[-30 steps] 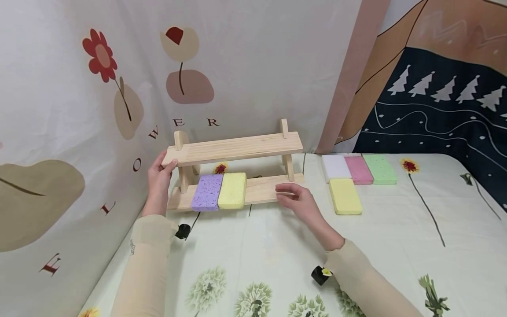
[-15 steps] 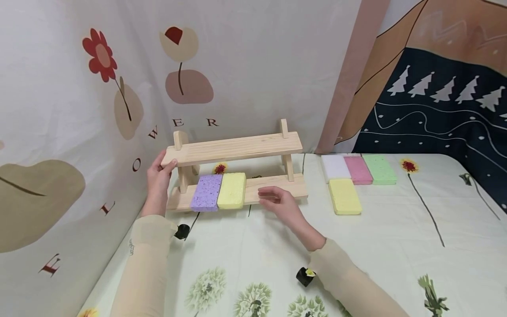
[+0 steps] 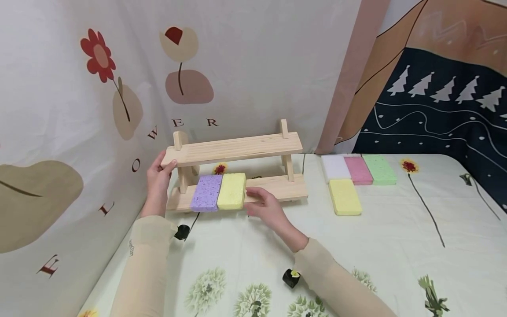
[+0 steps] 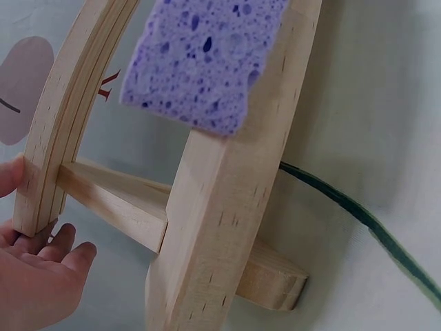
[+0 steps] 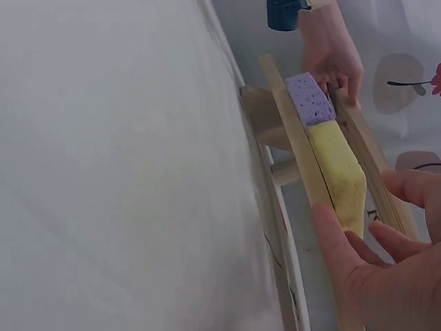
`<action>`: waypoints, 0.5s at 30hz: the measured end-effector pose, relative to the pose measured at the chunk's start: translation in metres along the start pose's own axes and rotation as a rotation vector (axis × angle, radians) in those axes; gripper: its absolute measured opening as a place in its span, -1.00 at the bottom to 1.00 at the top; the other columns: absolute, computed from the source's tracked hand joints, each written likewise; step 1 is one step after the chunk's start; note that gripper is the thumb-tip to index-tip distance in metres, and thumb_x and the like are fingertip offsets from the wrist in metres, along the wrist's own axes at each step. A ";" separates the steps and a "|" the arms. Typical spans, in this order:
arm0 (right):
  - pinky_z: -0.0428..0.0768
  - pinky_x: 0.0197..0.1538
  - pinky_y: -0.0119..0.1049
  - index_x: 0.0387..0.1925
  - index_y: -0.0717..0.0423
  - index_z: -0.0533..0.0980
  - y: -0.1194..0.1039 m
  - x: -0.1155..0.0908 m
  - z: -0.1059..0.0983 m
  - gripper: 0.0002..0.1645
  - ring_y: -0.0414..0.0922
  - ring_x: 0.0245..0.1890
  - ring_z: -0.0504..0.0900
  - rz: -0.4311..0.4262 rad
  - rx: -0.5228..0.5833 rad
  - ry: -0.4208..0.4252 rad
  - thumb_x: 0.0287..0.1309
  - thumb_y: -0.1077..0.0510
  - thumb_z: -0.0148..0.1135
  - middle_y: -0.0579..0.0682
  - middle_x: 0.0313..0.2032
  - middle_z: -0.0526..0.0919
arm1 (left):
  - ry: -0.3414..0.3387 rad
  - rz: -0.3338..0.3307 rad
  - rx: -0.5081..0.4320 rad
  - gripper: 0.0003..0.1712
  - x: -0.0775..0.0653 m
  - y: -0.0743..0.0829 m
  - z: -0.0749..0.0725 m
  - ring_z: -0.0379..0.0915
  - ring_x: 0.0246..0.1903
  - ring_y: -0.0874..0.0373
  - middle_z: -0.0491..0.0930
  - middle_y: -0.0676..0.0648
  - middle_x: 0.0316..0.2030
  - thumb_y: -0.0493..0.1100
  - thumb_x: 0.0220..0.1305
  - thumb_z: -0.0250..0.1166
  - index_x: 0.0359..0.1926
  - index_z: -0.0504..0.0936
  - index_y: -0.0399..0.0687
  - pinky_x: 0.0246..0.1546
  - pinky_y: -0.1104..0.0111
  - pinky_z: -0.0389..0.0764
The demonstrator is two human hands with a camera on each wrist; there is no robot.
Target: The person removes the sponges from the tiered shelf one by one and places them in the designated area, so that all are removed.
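Observation:
My left hand (image 3: 158, 185) grips the left end of a two-tier wooden shelf rack (image 3: 237, 147), thumb on the front edge of the upper board. In the left wrist view the fingers (image 4: 69, 255) curl under that board. On the lower board a purple sponge (image 3: 207, 193) and a yellow sponge (image 3: 232, 191) lean side by side, their lower ends overhanging its front edge. My right hand (image 3: 271, 213) is at the yellow sponge's right side, thumb and fingers loosely spread. The right wrist view shows its fingertips (image 5: 327, 217) right at that sponge's near end.
Right of the rack lie a white sponge (image 3: 336, 168), a pink sponge (image 3: 358, 170) and a green sponge (image 3: 380, 169) in a row, with another yellow sponge (image 3: 345, 197) in front. A printed cloth wall (image 3: 253, 66) stands close behind the rack.
My right hand has moved left along the lower board from its right part to the yellow sponge's side. The left hand keeps its grip, and the sponges stay practically in place.

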State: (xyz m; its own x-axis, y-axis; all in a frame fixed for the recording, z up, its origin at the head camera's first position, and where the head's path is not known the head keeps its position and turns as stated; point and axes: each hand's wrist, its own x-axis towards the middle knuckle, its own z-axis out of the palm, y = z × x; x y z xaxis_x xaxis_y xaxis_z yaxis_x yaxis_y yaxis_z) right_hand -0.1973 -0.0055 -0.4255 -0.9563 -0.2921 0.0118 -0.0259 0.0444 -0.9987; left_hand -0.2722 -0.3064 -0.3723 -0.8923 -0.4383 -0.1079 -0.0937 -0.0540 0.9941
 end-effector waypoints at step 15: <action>0.79 -0.17 -0.13 0.38 0.23 0.30 0.002 0.013 0.027 -0.28 0.09 -0.20 0.72 -0.001 -0.078 0.132 0.24 0.27 0.33 0.26 0.24 0.42 | 0.003 -0.005 -0.008 -0.29 0.000 0.000 0.000 0.10 0.50 0.21 0.08 0.04 0.56 -0.16 0.44 0.20 0.52 0.19 0.24 0.55 0.38 0.11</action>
State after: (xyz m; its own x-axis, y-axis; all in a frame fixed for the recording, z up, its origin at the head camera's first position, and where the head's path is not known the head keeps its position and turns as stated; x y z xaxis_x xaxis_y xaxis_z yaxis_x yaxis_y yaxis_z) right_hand -0.2017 -0.0347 -0.4282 -0.9862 -0.1638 0.0241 -0.0441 0.1198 -0.9918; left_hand -0.2727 -0.3062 -0.3728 -0.8906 -0.4406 -0.1125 -0.0944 -0.0630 0.9935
